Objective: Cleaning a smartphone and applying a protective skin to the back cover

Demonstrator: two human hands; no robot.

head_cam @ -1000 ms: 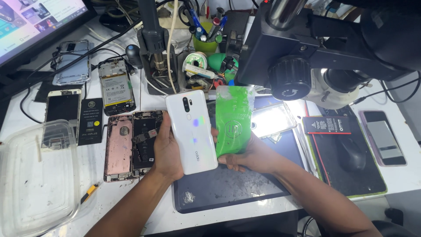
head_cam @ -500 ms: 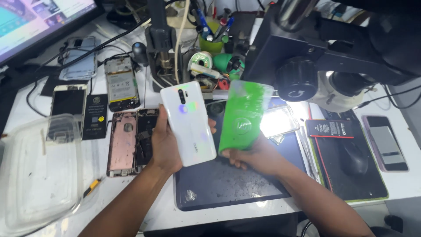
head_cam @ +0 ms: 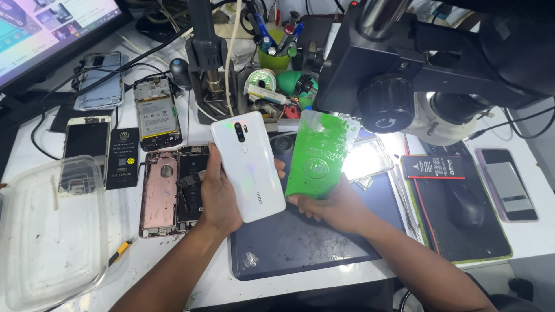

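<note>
1. Two hands are up over the dark work mat (head_cam: 300,242), each holding something, so nothing is loose here.
2. Left hand (head_cam: 217,199) is wrapped around a white phone (head_cam: 247,164) from behind, back cover facing up and camera end pointing far. It's lifted off the mat, tilted a bit left.
3. Right hand (head_cam: 335,205) pinches the near edge of a green film sheet (head_cam: 319,156), standing it up just right of the phone, close but I can't tell if they touch.
4. Left of the phone, an opened pink phone shell (head_cam: 159,193) lies flat on the white table (head_cam: 144,260), with a clear plastic tray (head_cam: 49,231) further left.
5. Far right, a black microscope (head_cam: 416,63) hangs over the bench, with its lamp lighting the spot behind the film.
</note>
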